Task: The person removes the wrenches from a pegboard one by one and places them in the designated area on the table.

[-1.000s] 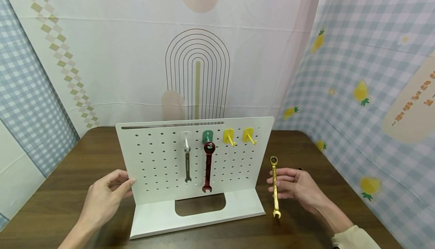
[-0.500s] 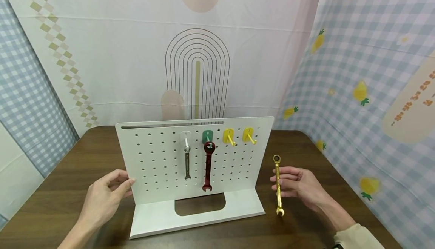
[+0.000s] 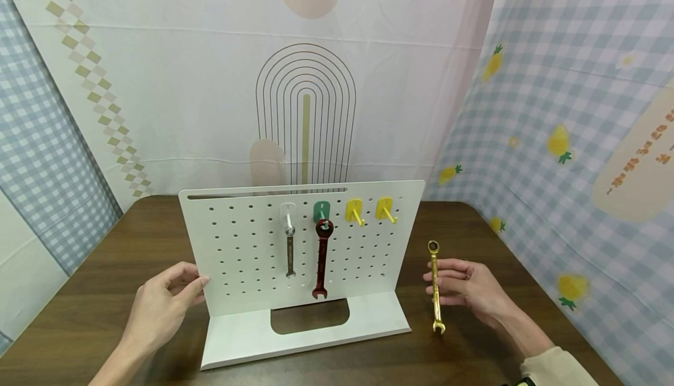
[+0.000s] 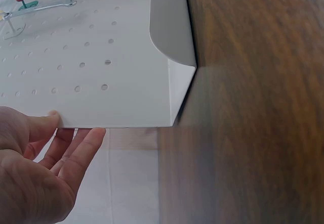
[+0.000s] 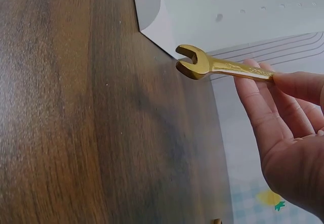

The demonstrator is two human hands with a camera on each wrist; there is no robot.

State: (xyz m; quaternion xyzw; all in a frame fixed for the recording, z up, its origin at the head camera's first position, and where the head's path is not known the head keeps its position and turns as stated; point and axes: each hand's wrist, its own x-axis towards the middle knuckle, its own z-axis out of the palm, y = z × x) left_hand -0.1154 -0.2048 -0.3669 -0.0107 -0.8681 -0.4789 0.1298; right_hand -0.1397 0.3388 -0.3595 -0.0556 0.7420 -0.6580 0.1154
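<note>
**Right of the pegboard, a gold wrench in the right hand**

On the brown table, I see the white pegboard standing upright on its flat base, facing the near side. At its left edge I watch the person's left hand gripping the panel, thumb against the front face, fingers behind it.

Well apart on the other side, the right hand pinches the gold wrench narrowly between thumb and fingers. I find that wrench just right of the board and clear of it, held above the table, nearly upright, ring end up and open end down.

Along the upper part of the panel I count four hooks. From left to right, a whitish hook carries a small silver wrench, a green hook carries a longer dark red wrench, and then come two yellow hooks.

At the far side hangs a pale cloth with an arch pattern; to the right, a blue checked cloth shows pineapples.
</note>
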